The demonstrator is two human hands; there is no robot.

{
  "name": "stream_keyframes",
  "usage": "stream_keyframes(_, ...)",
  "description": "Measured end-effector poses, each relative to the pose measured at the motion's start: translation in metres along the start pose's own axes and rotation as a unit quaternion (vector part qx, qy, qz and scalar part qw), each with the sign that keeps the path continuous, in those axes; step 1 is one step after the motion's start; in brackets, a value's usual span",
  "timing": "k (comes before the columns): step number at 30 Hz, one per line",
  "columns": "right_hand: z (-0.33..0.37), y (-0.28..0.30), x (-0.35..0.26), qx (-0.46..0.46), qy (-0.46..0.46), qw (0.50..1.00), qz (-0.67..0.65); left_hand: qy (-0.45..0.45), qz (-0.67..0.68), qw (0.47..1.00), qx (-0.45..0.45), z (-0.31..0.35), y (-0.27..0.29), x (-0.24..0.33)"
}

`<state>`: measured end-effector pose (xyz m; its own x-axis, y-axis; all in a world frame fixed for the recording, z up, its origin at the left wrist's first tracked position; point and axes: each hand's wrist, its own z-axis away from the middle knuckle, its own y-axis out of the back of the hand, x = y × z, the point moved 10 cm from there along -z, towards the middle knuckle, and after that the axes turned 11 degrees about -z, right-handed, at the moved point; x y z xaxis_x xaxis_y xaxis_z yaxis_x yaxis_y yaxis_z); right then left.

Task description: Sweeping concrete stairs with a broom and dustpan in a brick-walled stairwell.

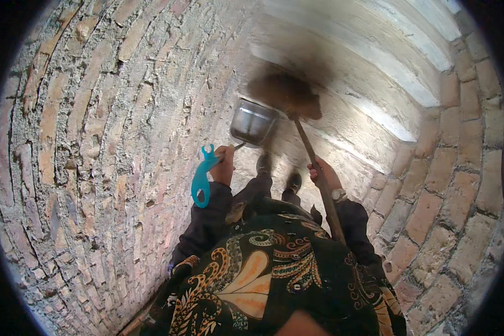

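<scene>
My left hand [224, 166] is closed around the handle of a long-handled dustpan. Its turquoise grip end [200, 187] sticks out past my fist, with a hole in it and a forked tip. The metallic grey pan [254, 124] hangs or rests low beside the left wall, ahead of my feet; I cannot tell whether it touches the floor. In my right hand [326, 175] is the wooden stick of a broom [305, 137], slanting back past my right forearm. Its brown head [285, 94] is smeared by motion over the steps, just right of and beyond the pan.
Pale steps [369, 109] run across the upper right. A rough brick wall [106, 140] stands close on my left, another brick wall [442, 196] on my right. My dark shoes [294, 182] are on the pale surface below the pan.
</scene>
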<state>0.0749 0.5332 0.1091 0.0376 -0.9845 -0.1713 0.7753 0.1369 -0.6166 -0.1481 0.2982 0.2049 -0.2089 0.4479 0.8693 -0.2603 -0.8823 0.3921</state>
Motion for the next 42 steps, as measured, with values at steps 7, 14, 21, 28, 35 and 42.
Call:
stream_keyframes(7,0.025,-0.034,0.028,0.025,-0.033,0.996,0.076,-0.009,-0.049,0.999,-0.016,-0.029,0.022,-0.001)
stream_keyframes(14,0.047,-0.1,-0.014,0.043,0.109,0.966,0.232,0.002,-0.025,0.998,-0.055,-0.058,0.046,0.006)
stream_keyframes(21,-0.038,-0.142,-0.037,0.03,0.13,0.983,0.127,0.004,-0.046,0.998,-0.041,-0.071,0.051,0.012)
stream_keyframes(28,-0.035,-0.136,0.026,0.036,0.058,0.957,0.282,0.005,-0.03,0.997,-0.068,-0.081,0.048,0.013)
stream_keyframes(35,0.079,-0.138,0.044,0.041,0.038,0.975,0.214,0.0,-0.065,0.995,-0.077,-0.085,0.053,0.016)
stream_keyframes(42,0.043,-0.146,-0.01,0.051,0.144,0.95,0.272,-0.054,-0.088,0.994,-0.033,-0.094,0.053,-0.009)
